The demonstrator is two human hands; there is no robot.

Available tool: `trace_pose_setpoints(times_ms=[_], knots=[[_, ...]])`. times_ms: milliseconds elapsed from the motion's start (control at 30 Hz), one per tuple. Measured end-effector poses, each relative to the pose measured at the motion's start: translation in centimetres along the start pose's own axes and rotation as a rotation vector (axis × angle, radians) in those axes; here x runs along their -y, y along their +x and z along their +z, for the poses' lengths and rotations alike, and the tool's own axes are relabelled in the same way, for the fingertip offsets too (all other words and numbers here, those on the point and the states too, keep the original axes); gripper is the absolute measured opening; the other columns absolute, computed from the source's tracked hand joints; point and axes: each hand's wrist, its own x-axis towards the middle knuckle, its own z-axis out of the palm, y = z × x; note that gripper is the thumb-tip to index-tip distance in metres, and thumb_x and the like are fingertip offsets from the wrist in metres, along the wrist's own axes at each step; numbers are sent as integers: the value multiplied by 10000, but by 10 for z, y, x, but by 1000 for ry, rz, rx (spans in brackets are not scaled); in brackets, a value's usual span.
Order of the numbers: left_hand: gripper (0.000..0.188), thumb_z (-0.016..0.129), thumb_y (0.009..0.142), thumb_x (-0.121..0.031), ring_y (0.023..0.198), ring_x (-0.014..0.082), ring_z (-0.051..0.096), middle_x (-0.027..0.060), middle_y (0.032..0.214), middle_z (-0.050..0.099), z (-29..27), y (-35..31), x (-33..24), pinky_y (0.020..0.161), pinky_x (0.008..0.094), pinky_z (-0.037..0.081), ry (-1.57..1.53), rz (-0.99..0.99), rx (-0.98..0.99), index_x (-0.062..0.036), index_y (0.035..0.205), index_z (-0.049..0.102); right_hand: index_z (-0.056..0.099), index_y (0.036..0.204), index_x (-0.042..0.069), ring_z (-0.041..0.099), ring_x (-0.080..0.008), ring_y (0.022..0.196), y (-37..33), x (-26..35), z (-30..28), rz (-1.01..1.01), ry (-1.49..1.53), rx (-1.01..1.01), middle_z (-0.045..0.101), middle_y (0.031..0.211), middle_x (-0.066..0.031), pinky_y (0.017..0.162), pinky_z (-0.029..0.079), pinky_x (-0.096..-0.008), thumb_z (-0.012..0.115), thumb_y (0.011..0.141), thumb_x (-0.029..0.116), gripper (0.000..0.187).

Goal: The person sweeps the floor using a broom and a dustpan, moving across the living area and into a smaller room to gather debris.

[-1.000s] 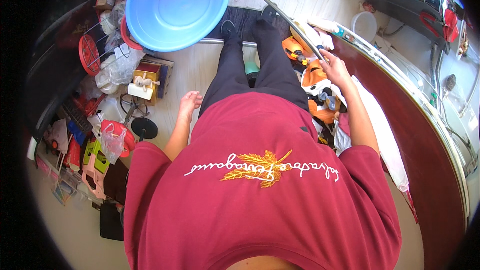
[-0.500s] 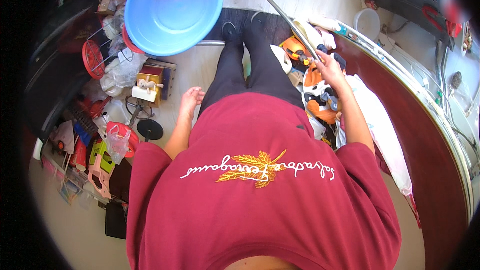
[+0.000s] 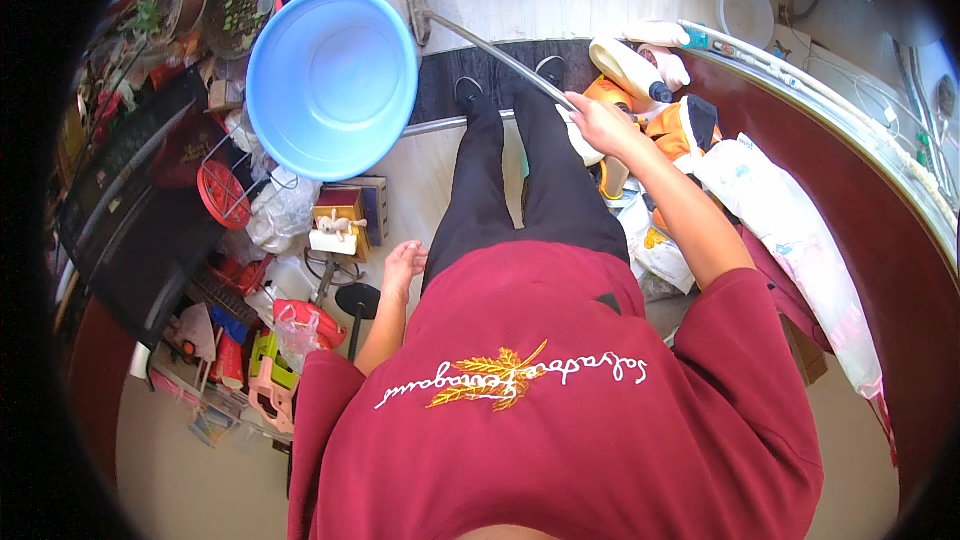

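Beside basin, long-handled tool shifted leftward in right grip.

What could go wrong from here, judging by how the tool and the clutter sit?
The head of the long-handled tool is close beside the blue basin; a sideways swing might knock it.
Only the right hand holds the handle, so its grip might twist; the left hand hangs free.
Orange-and-white items crowd the right leg and could catch a step.
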Motion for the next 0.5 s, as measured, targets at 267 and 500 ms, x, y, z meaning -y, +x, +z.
trace_pose_setpoints(times_ms=[267, 500], knots=[[234, 439, 837, -212, 642, 96, 533, 38, 797, 578, 35, -5, -18, 586, 218, 417, 102, -64, -24, -38, 973, 517, 490, 999, 100, 538, -332, 860, 76, -78, -23, -33, -103, 45, 564, 928, -160, 730, 428, -435, 410, 812, 245, 250], [244, 434, 844, -213, 660, 102, 538, 51, 826, 579, 89, -15, -62, 605, 220, 425, 74, 59, 71, -32, 991, 507, 461, 1136, 104, 529, -343, 880, -4, -193, -16, 86, -35, -37, 547, 933, -217, 768, 413, -380, 422, 821, 203, 333]])
